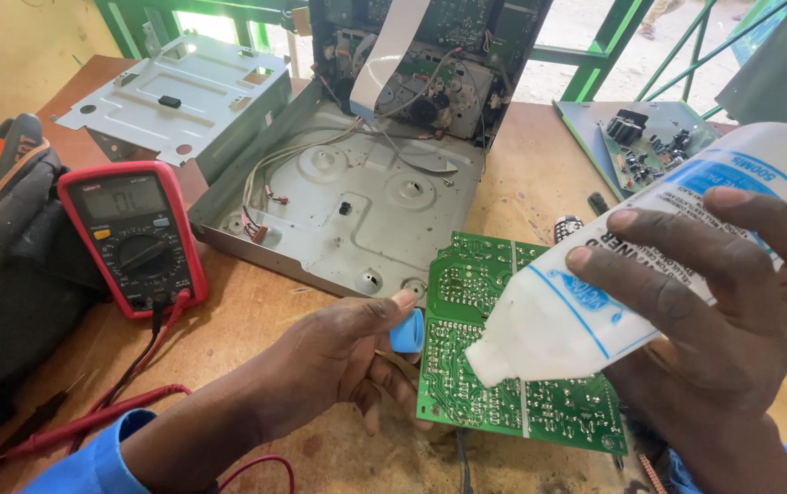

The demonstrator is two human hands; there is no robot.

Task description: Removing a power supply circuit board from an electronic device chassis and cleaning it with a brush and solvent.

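- On the wooden workbench (256,320), near its front edge, a green circuit board (494,302) lies flat, solder side up.
- Right hand (732,311) is wrapped around a white plastic bottle (631,265) with blue print, tipped down so its open nozzle hangs just above the board's middle.
- Left hand (338,357) pinches a small blue cap (408,331) between thumb and fingertips, resting beside the board's left edge.
- Bottle looks light and squeezable, probably soft-walled; a grip around the body suits it, and too hard a squeeze would likely flood the board.
- Board judged stiff but fragile, with sharp solder points; best taken by its edges.
- Cap is tiny and smooth, likely easy to drop.
- Behind the board: an opened grey metal chassis (357,210) with loose wires, its cover plate (174,96) further left.
- Left: red multimeter (133,233), its red and black leads (110,407) trailing toward the left forearm; a dark tool bag (9,265) beyond it.
- Far right: another small circuit board (649,146).
- Leads crowd the left arm; the chassis edge sits close behind the board.
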